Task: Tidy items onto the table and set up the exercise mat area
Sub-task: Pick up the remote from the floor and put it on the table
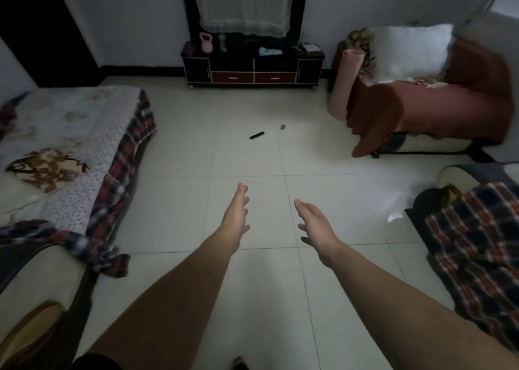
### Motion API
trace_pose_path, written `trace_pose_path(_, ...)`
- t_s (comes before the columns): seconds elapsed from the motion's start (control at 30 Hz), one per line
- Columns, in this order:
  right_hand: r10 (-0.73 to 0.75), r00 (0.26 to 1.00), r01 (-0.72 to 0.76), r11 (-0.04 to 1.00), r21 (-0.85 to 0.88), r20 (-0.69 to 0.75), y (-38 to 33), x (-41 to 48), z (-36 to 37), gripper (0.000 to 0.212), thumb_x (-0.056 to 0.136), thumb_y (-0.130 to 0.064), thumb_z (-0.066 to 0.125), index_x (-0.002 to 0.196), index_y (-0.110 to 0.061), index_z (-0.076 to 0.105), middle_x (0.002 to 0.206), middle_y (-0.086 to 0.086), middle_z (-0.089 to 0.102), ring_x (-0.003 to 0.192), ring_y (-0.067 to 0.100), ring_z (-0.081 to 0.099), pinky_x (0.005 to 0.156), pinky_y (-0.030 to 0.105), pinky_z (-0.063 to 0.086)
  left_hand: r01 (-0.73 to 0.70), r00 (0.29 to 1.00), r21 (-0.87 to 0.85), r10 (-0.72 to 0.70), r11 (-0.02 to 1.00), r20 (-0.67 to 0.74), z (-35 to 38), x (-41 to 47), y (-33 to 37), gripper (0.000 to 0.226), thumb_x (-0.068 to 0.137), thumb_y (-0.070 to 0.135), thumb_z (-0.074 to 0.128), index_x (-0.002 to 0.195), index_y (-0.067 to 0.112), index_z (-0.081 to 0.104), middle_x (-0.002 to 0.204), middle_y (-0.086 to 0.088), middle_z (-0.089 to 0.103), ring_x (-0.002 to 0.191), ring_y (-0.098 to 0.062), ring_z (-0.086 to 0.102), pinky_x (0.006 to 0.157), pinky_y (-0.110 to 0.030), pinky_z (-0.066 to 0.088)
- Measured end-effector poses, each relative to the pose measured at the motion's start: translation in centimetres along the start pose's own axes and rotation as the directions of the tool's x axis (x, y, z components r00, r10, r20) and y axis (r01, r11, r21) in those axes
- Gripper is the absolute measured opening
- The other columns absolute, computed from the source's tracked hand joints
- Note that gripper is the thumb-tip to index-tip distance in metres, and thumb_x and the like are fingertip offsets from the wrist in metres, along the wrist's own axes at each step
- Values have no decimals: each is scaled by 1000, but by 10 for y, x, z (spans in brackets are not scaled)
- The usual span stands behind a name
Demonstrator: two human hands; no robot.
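A black remote (257, 135) lies on the pale tiled floor, with a small grey object (282, 127) just right of it. A rolled pink exercise mat (344, 84) stands upright against the left end of the rust-covered sofa. The low dark table (252, 60) at the far wall carries a pink kettlebell (207, 42), a bottle and some cloth. My left hand (236, 215) and my right hand (317, 223) are stretched forward over the floor, both open and holding nothing, well short of the remote.
A bed-like sofa with a floral cover and plaid blanket (70, 145) fills the left. A rust-covered sofa (435, 103) with a white cushion stands at the right back. A plaid-covered seat (477, 243) is near right. Bare tiles lie between them.
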State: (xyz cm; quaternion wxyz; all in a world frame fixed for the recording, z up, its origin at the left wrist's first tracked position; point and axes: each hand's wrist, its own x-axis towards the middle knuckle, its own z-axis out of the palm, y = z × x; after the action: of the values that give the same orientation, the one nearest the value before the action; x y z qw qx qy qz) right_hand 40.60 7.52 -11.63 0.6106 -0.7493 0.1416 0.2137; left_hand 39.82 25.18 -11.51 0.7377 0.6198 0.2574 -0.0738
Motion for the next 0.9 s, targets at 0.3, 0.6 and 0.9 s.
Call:
trace_pose_path(0.3, -34, 999, 35, 999, 36, -20, -82, 117, 54, 53, 92, -63, 47, 133, -29, 49, 131, -6, 54, 120, 23, 53, 106, 44, 44, 12, 999, -48, -14, 999, -46, -50, 112, 61, 63, 94, 66, 26, 148, 33, 34, 156, 1, 33, 143, -24, 30, 113, -51, 27)
trace_pose_path(0.6, -21, 999, 28, 983, 181, -44, -148, 262, 76, 32, 97, -55, 47, 99, -26, 61, 137, 15, 54, 125, 36, 52, 106, 51, 44, -16, 995, -8, 15, 1000, -98, -45, 251, 128, 56, 97, 60, 27, 144, 32, 40, 152, 0, 39, 137, -25, 36, 107, -48, 32)
trace_pose_path(0.9, 31, 1000, -30, 974, 226, -1, -230, 425, 72, 52, 98, -52, 47, 122, -6, 54, 140, 21, 49, 128, 40, 49, 108, 54, 40, 12, 986, 7, -10, 1000, -169, -26, 407, 211, 53, 99, 55, 28, 144, 30, 41, 152, -1, 39, 137, -25, 37, 107, -48, 33)
